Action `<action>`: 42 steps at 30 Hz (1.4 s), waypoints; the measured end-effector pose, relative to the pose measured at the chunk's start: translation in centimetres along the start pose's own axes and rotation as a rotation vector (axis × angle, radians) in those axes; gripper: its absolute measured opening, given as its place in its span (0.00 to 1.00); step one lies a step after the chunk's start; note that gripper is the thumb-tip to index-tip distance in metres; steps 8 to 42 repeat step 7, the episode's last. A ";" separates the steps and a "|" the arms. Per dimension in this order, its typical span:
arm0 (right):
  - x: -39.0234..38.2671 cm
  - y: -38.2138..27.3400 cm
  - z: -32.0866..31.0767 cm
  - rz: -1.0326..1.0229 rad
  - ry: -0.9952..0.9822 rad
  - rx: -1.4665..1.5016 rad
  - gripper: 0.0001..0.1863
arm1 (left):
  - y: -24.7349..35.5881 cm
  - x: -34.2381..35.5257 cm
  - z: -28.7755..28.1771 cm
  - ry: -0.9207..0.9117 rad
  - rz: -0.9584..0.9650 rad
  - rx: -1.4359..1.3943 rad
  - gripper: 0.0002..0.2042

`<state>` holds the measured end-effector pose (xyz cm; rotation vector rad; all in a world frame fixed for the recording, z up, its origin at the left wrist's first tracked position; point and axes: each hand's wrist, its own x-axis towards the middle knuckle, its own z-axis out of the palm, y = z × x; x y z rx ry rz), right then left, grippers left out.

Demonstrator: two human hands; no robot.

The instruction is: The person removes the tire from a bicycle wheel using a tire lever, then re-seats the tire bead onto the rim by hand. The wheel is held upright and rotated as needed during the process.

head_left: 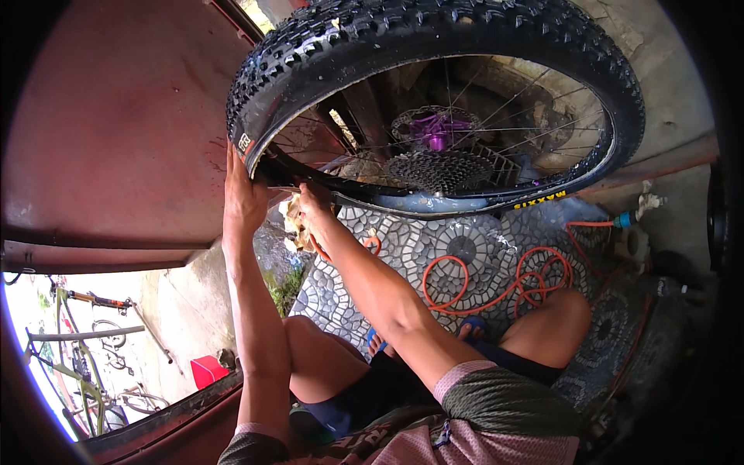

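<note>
A bicycle wheel with a wet, knobby black tire (325,68) is tilted in front of me. It has a purple hub (439,130), thin spokes, a brake disc and a dark cassette (439,170). My left hand (245,198) grips the tire at its left side, fingers on the outer sidewall. Close by, my right hand (314,203) is closed at the lower left edge of the wheel, where rim and tire meet; its fingertips are partly hidden. A crumpled cream-coloured piece (294,225) shows beside the right hand; whether it is held cannot be told. Along the bottom, the tire sidewall stands apart from the rim.
An orange hose (446,308) lies in loops on the pebble-mosaic floor (353,283), joined by a blue connector (624,220) to a tap at right. A large reddish metal panel (116,139) stands at left. Beyond it are a green bicycle frame (77,364) and a red container (208,372).
</note>
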<state>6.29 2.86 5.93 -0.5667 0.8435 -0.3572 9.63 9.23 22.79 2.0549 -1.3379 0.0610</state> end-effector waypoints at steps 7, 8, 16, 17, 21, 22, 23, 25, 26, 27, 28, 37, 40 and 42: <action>-2.2 -2.3 4.9 -0.034 -0.131 0.222 0.15 | -0.2 0.2 -0.5 -0.007 -0.075 -0.040 0.35; -2.2 -2.3 4.9 -0.034 -0.131 0.222 0.15 | -0.2 0.2 -0.5 -0.007 -0.075 -0.040 0.35; -2.2 -2.3 4.9 -0.034 -0.131 0.222 0.15 | -0.2 0.2 -0.5 -0.007 -0.075 -0.040 0.35; -2.2 -2.3 4.9 -0.034 -0.131 0.222 0.15 | -0.2 0.2 -0.5 -0.007 -0.075 -0.040 0.35; -2.2 -2.3 4.9 -0.034 -0.131 0.222 0.15 | -0.2 0.2 -0.5 -0.007 -0.075 -0.040 0.35; -2.2 -2.3 4.9 -0.034 -0.131 0.222 0.15 | -0.2 0.2 -0.5 -0.007 -0.075 -0.040 0.35; -2.2 -2.3 4.9 -0.034 -0.131 0.222 0.15 | -0.2 0.2 -0.5 -0.007 -0.075 -0.040 0.35; -2.2 -2.3 4.9 -0.034 -0.131 0.222 0.15 | -0.2 0.2 -0.5 -0.007 -0.075 -0.040 0.35; -2.2 -2.3 4.9 -0.034 -0.131 0.222 0.15 | -0.2 0.2 -0.5 -0.007 -0.075 -0.040 0.35; -2.2 -2.3 4.9 -0.034 -0.131 0.222 0.15 | -0.2 0.2 -0.5 -0.007 -0.075 -0.040 0.35; -2.2 -2.3 4.9 -0.034 -0.131 0.222 0.15 | -0.2 0.2 -0.5 -0.007 -0.075 -0.040 0.35; -2.2 -2.3 4.9 -0.034 -0.131 0.222 0.15 | -0.2 0.2 -0.5 -0.007 -0.075 -0.040 0.35; -2.2 -2.3 4.9 -0.034 -0.131 0.222 0.15 | -0.2 0.2 -0.5 -0.007 -0.075 -0.040 0.35; -2.2 -2.3 4.9 -0.034 -0.131 0.222 0.15 | -0.2 0.2 -0.5 -0.007 -0.075 -0.040 0.35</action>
